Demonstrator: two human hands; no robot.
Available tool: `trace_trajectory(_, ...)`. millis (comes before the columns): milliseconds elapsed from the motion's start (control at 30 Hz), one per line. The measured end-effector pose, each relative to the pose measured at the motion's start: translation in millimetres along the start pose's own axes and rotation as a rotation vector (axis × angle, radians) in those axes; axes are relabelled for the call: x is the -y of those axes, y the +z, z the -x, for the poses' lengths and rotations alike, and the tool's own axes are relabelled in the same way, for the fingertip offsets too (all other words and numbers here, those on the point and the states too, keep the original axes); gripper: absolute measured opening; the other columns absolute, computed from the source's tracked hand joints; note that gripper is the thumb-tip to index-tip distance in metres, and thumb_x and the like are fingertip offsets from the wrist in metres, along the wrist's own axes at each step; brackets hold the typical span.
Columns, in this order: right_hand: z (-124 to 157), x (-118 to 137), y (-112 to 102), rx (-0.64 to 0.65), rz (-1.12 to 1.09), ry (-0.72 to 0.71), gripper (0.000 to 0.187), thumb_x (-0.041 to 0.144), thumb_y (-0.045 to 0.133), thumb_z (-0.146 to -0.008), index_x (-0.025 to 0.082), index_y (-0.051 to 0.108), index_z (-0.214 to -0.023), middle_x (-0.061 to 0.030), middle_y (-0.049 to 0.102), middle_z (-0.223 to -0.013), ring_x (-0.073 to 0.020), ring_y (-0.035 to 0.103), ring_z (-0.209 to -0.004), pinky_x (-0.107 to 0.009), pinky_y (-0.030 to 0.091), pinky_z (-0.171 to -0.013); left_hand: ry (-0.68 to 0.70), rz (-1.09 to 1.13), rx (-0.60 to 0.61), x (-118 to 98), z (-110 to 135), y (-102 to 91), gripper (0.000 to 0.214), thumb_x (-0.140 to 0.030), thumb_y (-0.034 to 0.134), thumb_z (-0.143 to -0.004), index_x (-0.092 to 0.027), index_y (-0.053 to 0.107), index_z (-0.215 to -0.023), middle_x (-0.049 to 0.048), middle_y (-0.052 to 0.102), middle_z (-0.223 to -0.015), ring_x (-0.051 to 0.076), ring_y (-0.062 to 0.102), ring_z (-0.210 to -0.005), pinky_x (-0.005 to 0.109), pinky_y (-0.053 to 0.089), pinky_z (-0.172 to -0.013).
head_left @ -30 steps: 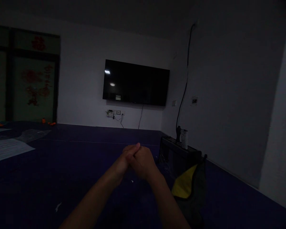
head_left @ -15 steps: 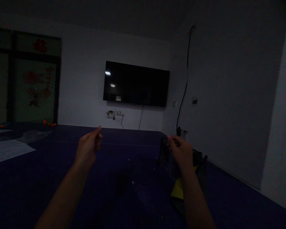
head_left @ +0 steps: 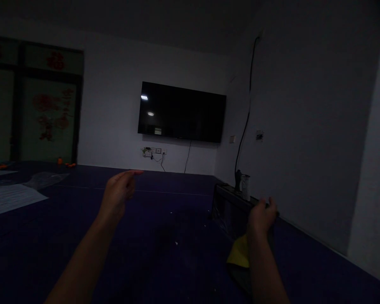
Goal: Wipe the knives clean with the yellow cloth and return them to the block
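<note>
My left hand (head_left: 118,192) is raised over the dark blue surface. Its index finger stretches out to the right and the other fingers curl in; whatever they hold, if anything, is too small or dark to make out. At the right, my right hand (head_left: 262,216) is beside the near end of a low black stand (head_left: 231,195), fingers parted and nothing visible between them. I cannot tell whether it touches the stand. On that stand is an upright pale cylinder, like a can (head_left: 245,188). Below the right wrist lies a yellow cloth (head_left: 240,252), partly hidden by the forearm.
White paper (head_left: 12,198) and clear plastic film (head_left: 44,180) lie at the left on the dark blue surface (head_left: 145,236). Small orange objects (head_left: 70,165) are farther back. A television (head_left: 182,112) hangs on the far wall, and a black cable (head_left: 247,114) runs down the right wall.
My right hand has moved right and down, its fingers parting from a pinch and uncovering the can and stand top. The left index finger has straightened out to the right.
</note>
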State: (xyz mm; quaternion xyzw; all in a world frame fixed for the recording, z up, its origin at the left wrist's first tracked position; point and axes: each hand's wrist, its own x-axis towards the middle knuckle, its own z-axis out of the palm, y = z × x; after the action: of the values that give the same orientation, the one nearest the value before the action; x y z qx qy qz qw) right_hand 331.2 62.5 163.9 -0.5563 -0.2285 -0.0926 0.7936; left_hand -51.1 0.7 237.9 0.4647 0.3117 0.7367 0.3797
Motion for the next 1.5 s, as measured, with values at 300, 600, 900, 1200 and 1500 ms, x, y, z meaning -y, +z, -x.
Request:
trace_trajectory(300,-7.1,-41.5,-23.8,-0.257,0.15,0.437,0.054,0.037,0.03,-0.081,0.01,0.051,-0.123,-0.0309,0.044,-0.127,-0.049,0.034,-0.123,-0.07,0.018,-0.092,0.038,-0.044,0.037,0.9,0.1,-1.3,0.022,-0.029,0.058,-0.068,-0.012,0.065,-0.08,-0.0092,0.032,-0.041,0.004,0.024,-0.034,0.017,0.016,-0.034)
trace_trajectory(600,-9.6,-8.6,-11.5,0.118,0.02,0.06,0.07,0.055,0.041,-0.08,0.007,0.048,-0.13,-0.0179,0.048,-0.134,-0.0306,0.043,-0.124,-0.041,0.031,-0.103,0.011,-0.103,-0.008,-1.0,1.3,0.8,0.024,-0.037,0.06,-0.071,-0.014,0.062,-0.062,-0.0073,0.035,-0.039,0.004,0.029,-0.034,0.019,0.018,-0.036)
trace_trajectory(900,10.4,-16.7,-7.6,0.104,0.087,0.041,0.112,0.07,0.064,-0.057,0.005,0.028,-0.141,-0.0236,0.032,-0.144,-0.0365,0.027,-0.132,-0.049,0.02,-0.108,-0.015,-0.134,0.008,-1.0,-1.3,-2.1,0.032,-0.046,0.063,-0.063,-0.014,0.063,-0.063,-0.0066,0.041,-0.041,0.005,0.034,-0.035,0.019,0.02,-0.037)
trace_trajectory(1200,13.2,-30.7,-5.8,0.066,0.065,-0.029,0.1,0.068,0.062,-0.062,0.008,0.036,-0.138,-0.0234,0.038,-0.139,-0.0397,0.032,-0.129,-0.054,0.021,-0.106,-0.031,-0.128,0.016,-0.7,-0.6,-1.4,0.031,-0.045,0.064,-0.062,-0.014,0.063,-0.063,-0.0068,0.04,-0.04,0.005,0.035,-0.035,0.019,0.021,-0.037)
trace_trajectory(1500,12.5,-42.3,-3.5,0.018,0.072,-0.155,0.109,0.075,0.059,-0.06,-0.002,0.039,-0.135,-0.03,0.042,-0.132,-0.0403,0.036,-0.126,-0.052,0.025,-0.104,-0.026,-0.13,0.041,-1.2,0.0,-0.9,0.029,-0.043,0.062,-0.065,-0.014,0.063,-0.063,-0.0062,0.04,-0.041,0.005,0.035,-0.035,0.019,0.021,-0.037)
